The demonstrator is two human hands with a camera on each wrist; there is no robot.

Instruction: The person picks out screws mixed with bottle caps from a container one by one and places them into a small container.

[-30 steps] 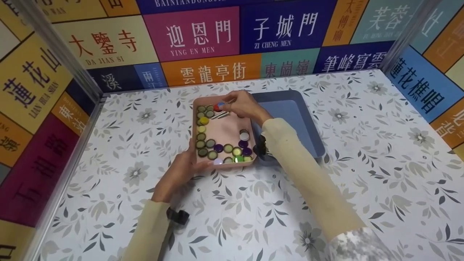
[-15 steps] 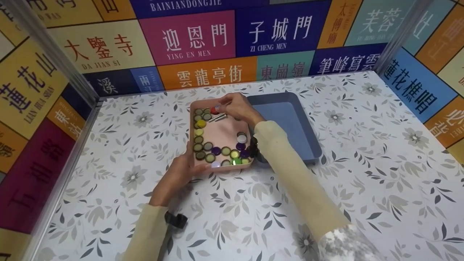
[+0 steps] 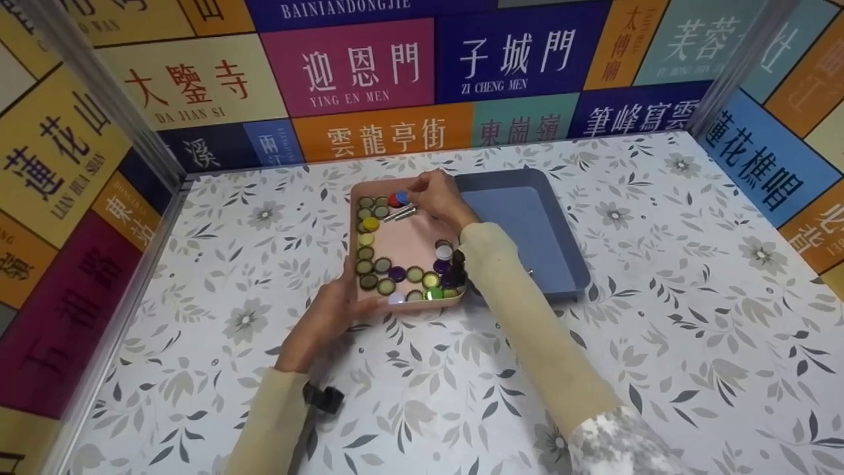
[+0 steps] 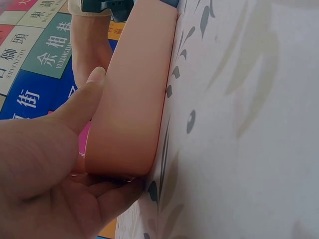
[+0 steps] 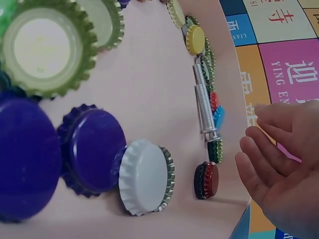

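Observation:
A pink tray (image 3: 405, 244) holds many bottle caps along its edges, among them a white cap (image 5: 144, 177) and purple caps (image 5: 94, 149). My left hand (image 3: 330, 303) grips its near left corner, thumb on the front wall and fingers round the side (image 4: 75, 159). My right hand (image 3: 438, 196) is over the far edge, fingers loosely bent and holding nothing in the right wrist view. Close to its fingertips are a blue cap (image 5: 219, 118) and a red cap (image 3: 393, 200). Slim silver bolt-like pieces (image 5: 203, 102) lie beside these caps.
A blue-grey tray (image 3: 570, 244) stands against the pink tray's right side, partly hidden by my right forearm; a small shiny bit (image 3: 529, 271) shows inside it. Under both is a floral tablecloth (image 3: 428, 389). Printed panels (image 3: 349, 66) wall the back and sides.
My right hand stays by the far edge, its fingers now apart from the blue cap, which lies beside the red cap. The left hand keeps its grip on the tray.

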